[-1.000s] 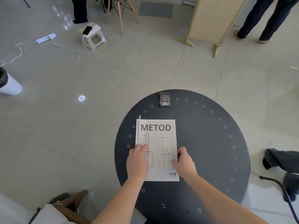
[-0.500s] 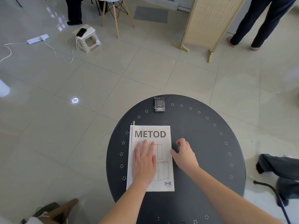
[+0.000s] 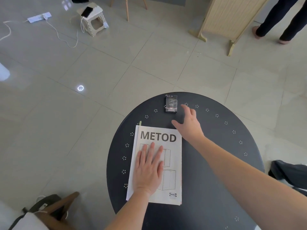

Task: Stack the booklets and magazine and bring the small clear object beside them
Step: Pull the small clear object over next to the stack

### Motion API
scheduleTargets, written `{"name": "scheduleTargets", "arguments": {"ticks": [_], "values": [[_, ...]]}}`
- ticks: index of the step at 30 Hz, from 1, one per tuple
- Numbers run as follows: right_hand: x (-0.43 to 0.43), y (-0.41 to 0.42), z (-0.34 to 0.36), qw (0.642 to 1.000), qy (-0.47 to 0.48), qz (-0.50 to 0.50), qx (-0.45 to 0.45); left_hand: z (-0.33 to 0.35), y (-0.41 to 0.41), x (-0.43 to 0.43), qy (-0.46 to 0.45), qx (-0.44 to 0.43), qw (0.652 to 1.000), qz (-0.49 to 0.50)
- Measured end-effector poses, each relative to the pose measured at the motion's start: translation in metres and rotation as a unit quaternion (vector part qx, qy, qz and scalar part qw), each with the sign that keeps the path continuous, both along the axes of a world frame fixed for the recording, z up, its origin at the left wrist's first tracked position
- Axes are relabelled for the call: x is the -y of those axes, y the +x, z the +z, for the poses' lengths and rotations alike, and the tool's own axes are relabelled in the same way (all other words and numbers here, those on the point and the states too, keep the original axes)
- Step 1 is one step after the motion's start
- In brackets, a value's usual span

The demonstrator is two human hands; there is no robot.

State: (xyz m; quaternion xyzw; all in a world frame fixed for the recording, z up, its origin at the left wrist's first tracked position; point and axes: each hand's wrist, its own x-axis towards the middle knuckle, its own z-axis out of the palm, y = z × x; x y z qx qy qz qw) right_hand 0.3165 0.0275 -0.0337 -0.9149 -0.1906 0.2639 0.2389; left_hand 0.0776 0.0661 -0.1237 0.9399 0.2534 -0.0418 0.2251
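A stack of booklets (image 3: 167,143) lies on the round dark table (image 3: 216,163), with a white "METOD" booklet on top and other page edges showing beneath it. My left hand (image 3: 148,168) rests flat on the cover, fingers spread. The small clear object (image 3: 171,104), a transparent case with a dark card inside, lies near the table's far edge. My right hand (image 3: 188,122) reaches out over the table just right of and below the case, fingers apart, holding nothing and not touching it.
A wooden chair with a bag (image 3: 49,211) stands at the lower left. On the floor are a small stool (image 3: 93,22) with a phone, a power strip (image 3: 39,17) and a folding screen (image 3: 232,17). A person's legs (image 3: 279,22) are at the far right.
My right hand has left the booklet's right edge and stretched forward toward the clear case. My left hand stays flat on the cover.
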Motion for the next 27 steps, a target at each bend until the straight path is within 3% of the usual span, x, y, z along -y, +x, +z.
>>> {"name": "scheduleTargets", "arguments": {"ticks": [27], "values": [[-0.063,0.045,-0.037,0.997,-0.01,0.061,0.054,0.0,-0.007,0.005,0.091,-0.065,0.994,-0.014]]}}
